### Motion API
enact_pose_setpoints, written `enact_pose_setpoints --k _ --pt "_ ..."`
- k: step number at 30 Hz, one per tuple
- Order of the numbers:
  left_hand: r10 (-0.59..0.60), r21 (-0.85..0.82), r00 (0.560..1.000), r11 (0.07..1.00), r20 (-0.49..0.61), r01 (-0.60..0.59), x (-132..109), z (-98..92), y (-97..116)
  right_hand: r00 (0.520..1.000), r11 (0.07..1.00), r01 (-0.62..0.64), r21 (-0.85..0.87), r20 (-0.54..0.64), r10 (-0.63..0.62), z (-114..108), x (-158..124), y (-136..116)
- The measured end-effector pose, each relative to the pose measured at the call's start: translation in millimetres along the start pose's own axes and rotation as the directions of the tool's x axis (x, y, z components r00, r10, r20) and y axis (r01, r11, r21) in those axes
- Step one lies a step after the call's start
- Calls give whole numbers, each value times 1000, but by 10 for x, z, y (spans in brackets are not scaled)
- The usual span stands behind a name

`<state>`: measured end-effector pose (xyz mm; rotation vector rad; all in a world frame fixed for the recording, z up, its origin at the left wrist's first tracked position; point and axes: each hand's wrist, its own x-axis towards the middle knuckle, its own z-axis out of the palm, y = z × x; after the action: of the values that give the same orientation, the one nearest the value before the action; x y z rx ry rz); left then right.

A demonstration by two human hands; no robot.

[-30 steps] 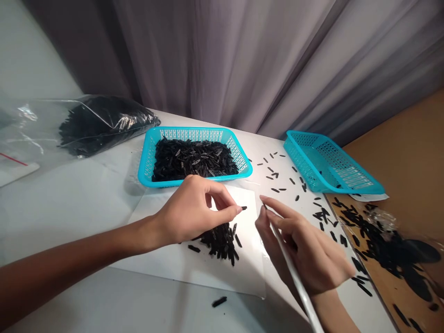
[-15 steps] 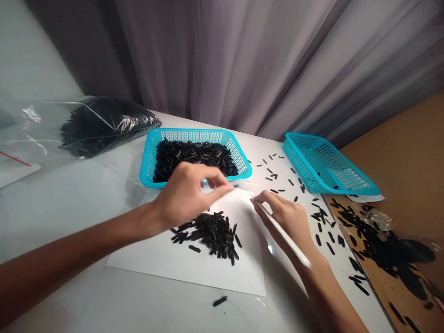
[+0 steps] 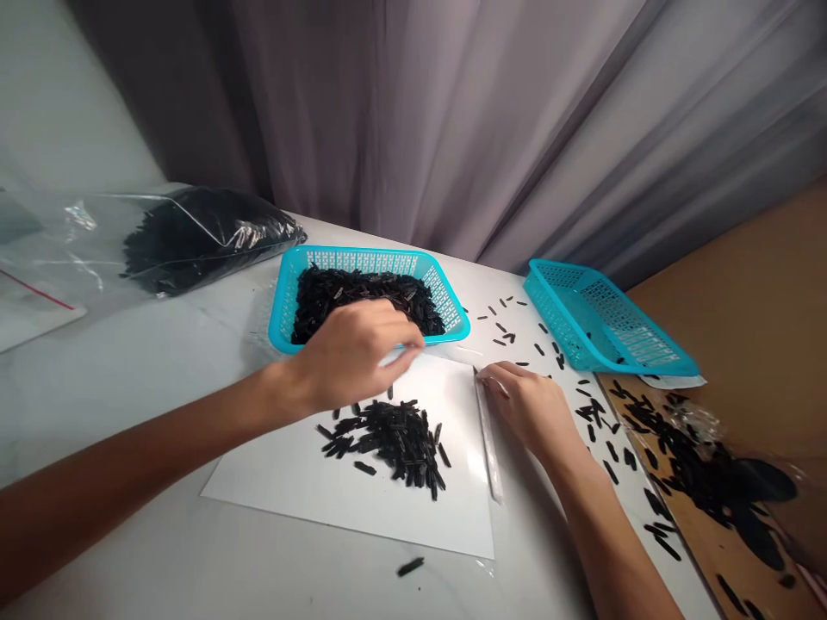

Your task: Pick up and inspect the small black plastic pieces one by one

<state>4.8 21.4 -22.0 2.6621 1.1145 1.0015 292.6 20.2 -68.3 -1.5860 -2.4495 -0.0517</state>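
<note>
My left hand [image 3: 365, 349] hovers over the front rim of the blue basket [image 3: 279, 319], which holds many black pieces [image 3: 323, 288]. Its thumb and index finger nearly meet, and whatever may be between them is too small to make out. At the right edge of the white sheet [image 3: 271, 482], my right hand [image 3: 523, 400] has its fingertips on the upper end of a thin white stick [image 3: 489, 448]. The stick lies along that edge. A pile of black pieces [image 3: 404, 439] rests on the sheet, below my left hand.
A clear bag [image 3: 200, 241] of black pieces lies at the left. Another blue basket [image 3: 581, 323] stands at the right with a few pieces inside. Loose black pieces [image 3: 594, 405] lie scattered on the table and brown surface [image 3: 691, 568]. Behind hangs a grey curtain [image 3: 439, 129].
The white stick has gone from slanting across my right hand to lying along the sheet's right edge. My right hand has turned palm down. My left hand has shifted slightly.
</note>
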Motion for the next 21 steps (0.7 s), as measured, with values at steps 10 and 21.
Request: enact_pose_setpoints --k 10,21 --pt "172 -167 772 982 612 -87 -172 139 205 961 522 -268 810 187 203 -79 -64 -730" --pt "56 -366 933 927 356 84 -121 210 114 798 -503 -429 750 576 178 -123 -42 -823"
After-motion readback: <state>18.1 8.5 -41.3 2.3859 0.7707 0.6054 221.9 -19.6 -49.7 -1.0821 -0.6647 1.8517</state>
